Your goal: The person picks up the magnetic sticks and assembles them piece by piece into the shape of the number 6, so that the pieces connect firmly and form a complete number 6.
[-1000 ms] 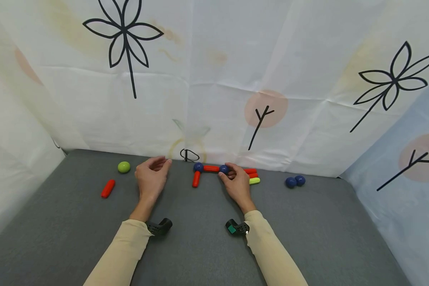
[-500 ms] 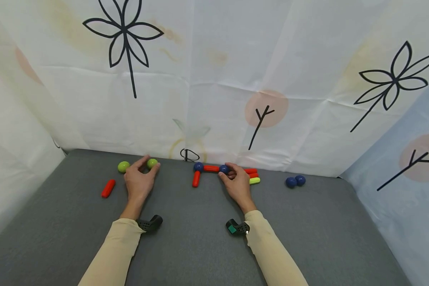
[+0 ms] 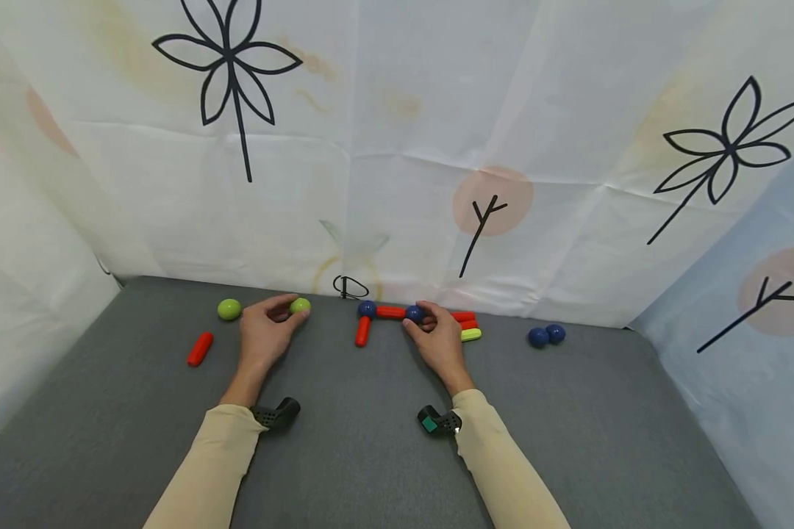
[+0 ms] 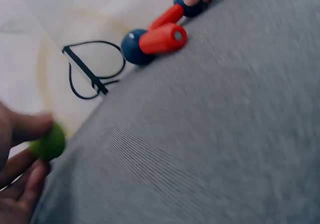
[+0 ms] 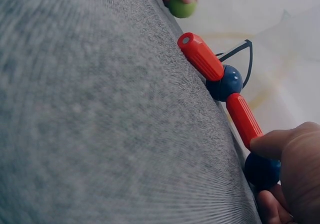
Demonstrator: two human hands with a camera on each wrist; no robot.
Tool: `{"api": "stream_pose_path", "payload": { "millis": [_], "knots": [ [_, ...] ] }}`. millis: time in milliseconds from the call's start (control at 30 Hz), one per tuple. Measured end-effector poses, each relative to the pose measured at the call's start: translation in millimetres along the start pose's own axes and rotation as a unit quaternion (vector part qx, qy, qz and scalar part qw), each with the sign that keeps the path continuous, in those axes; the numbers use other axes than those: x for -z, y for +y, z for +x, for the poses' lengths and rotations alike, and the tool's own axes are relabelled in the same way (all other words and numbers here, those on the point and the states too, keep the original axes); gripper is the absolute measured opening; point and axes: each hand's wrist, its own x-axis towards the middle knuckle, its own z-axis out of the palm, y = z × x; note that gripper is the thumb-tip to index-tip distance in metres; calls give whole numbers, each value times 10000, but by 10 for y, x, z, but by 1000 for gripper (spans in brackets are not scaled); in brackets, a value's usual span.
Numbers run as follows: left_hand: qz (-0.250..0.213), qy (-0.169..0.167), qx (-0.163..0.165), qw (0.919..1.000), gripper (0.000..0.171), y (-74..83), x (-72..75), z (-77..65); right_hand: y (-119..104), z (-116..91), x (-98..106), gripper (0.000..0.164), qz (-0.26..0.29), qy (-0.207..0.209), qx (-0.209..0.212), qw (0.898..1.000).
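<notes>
Between thumb and fingers my left hand (image 3: pixel 265 332) pinches a green ball (image 3: pixel 301 306); the left wrist view shows the same green ball (image 4: pixel 49 143) at the fingertips. My right hand (image 3: pixel 440 342) grips a dark blue ball (image 3: pixel 414 314) at one end of a red rod (image 3: pixel 390 312). That rod runs left to another blue ball (image 3: pixel 367 308), from which a second red rod (image 3: pixel 362 332) points toward the person. In the right wrist view the free end of this second rod (image 5: pixel 201 56) shows a round metal tip. The joined pieces lie at the back of the table.
A second green ball (image 3: pixel 229 308) and a loose red rod (image 3: pixel 200 349) lie on the left. Behind the right hand are red rods (image 3: pixel 463 317) and a yellow-green rod (image 3: pixel 471 334). Two blue balls (image 3: pixel 546 336) sit farther right. A patterned white cloth (image 3: pixel 403 147) rises behind the grey table (image 3: pixel 357 455).
The left hand first moved left, bringing a green ball into view between its fingers, then carried that ball slightly right. The right hand and the joined pieces stayed in place.
</notes>
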Motion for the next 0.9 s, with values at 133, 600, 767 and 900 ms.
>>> {"api": "stream_pose_path", "payload": {
  "millis": [133,600,767,900],
  "knots": [
    [-321,-1299,-137,9909,39,63,19,12,4,3,2,46,-56,-165,233,9996],
    [-648,-3935,-894,9127,34,158,-76,-33,30,9,-5,39,-130,-313,401,9986],
    [-410,-3923,-1007,9134,32,198,-144,-63,35,7,-7,39,-143,-291,413,9986],
    [-300,-3890,-1029,9150,34,215,-184,-70,31,2,-4,39,-144,-289,425,9986]
  ]
}}
